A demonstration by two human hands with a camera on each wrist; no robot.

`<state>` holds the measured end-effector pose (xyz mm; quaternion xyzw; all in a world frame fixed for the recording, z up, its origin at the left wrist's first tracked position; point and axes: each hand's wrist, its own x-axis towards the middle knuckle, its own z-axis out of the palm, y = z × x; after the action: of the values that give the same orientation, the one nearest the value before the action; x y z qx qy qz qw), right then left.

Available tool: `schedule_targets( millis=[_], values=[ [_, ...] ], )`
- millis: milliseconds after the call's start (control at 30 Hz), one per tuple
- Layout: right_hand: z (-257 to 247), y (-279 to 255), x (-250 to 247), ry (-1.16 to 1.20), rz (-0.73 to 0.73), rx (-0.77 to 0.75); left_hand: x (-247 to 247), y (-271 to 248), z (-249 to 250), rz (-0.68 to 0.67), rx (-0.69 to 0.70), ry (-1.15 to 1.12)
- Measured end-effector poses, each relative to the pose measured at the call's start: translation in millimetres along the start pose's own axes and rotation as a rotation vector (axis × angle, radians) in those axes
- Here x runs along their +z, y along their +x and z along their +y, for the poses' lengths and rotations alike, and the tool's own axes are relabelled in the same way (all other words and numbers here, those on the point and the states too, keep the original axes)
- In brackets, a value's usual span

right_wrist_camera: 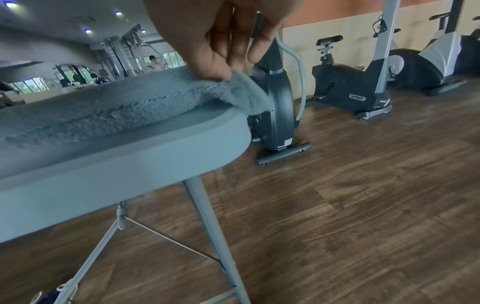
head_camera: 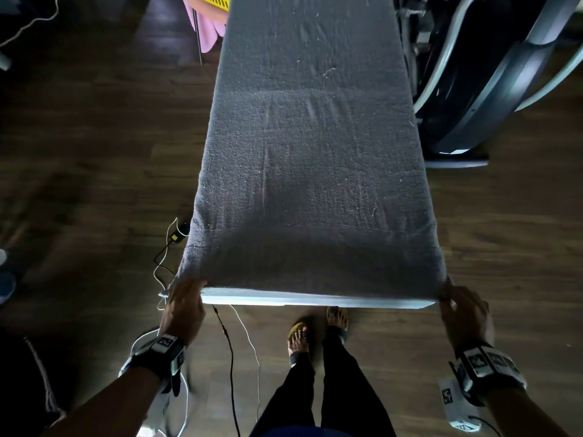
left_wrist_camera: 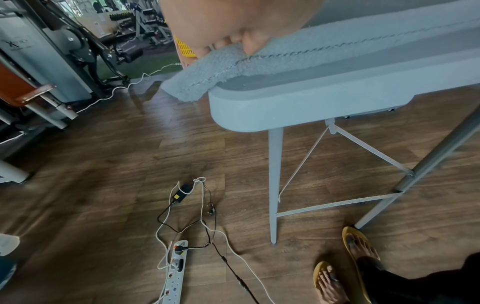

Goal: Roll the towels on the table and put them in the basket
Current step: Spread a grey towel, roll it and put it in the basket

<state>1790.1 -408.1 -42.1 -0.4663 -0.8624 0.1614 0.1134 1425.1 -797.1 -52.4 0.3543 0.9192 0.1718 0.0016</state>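
Observation:
A long grey towel (head_camera: pixel 312 159) lies spread flat along the narrow white table (head_camera: pixel 315 300), covering nearly all of its top. My left hand (head_camera: pixel 186 298) pinches the towel's near left corner (left_wrist_camera: pixel 223 59) at the table's edge. My right hand (head_camera: pixel 454 302) pinches the near right corner (right_wrist_camera: pixel 241 88), which hangs slightly past the table's rounded end. A yellow basket (head_camera: pixel 214 0) shows at the top edge, beyond the far left of the table, with pink cloth (head_camera: pixel 206 29) under it.
Exercise machines (head_camera: pixel 492 74) stand close on the table's right, more of these machines (right_wrist_camera: pixel 353 82) further off. A power strip (left_wrist_camera: pixel 175 273) and cables (head_camera: pixel 232 357) lie on the wooden floor at my left. My feet (head_camera: pixel 318 329) stand under the near edge.

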Motion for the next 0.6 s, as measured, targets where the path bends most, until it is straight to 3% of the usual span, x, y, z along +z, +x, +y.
schedule_targets(
  millis=[233,367,600],
  values=[
    [-1,-4,3,-0.051,-0.037,-0.033,1,-2,-10,-0.05,-0.066,0.052],
    [-2,5,3,-0.054,-0.045,0.009,-2,6,-6,-0.023,0.021,0.097],
    [0,32,10,-0.13,-0.251,0.135,-5,42,0,-0.182,-0.07,0.138]
  ],
)
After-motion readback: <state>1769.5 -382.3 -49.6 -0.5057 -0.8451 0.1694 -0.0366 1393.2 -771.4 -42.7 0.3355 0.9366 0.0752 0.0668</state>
